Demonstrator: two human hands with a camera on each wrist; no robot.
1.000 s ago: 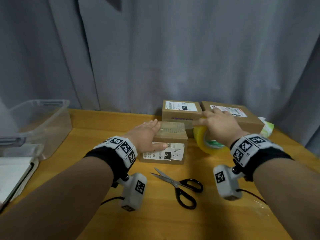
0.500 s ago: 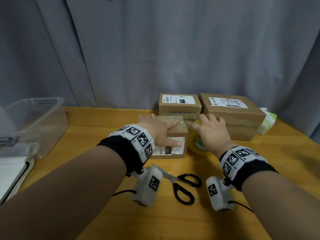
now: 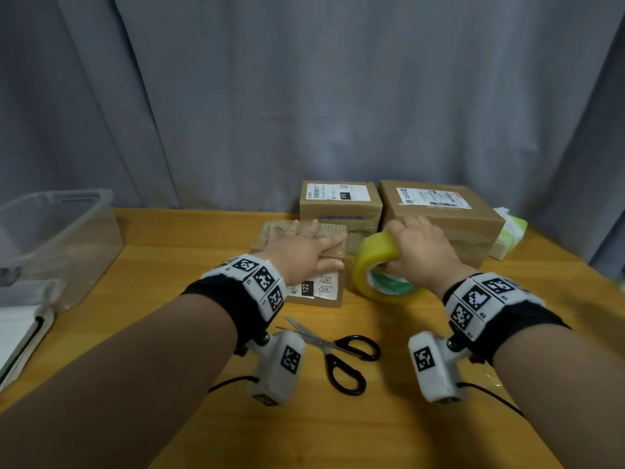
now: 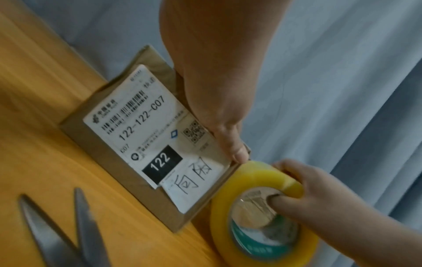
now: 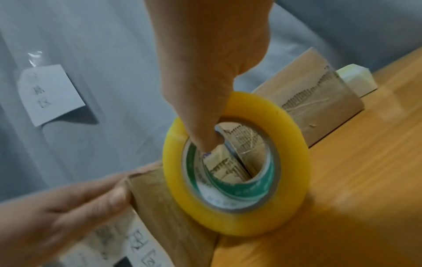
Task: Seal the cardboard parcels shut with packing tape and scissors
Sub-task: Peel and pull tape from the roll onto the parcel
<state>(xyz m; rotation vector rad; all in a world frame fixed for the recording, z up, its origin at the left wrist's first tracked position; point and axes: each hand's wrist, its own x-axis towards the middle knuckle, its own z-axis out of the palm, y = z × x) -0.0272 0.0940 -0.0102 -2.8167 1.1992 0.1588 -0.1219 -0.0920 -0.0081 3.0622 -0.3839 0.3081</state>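
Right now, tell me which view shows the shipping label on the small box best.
The left wrist view: the shipping label faces the camera, its number 122-122-C07 readable. In the head view the left hand covers much of it. The right wrist view catches only a blurred corner.

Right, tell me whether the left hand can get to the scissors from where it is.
Probably yes: the scissors lie bare on the table just behind the left hand, which presses flat on the small parcel and holds nothing.

Left hand (image 3: 304,253) flat, fingers straight; right hand (image 3: 419,252) curled, gripping
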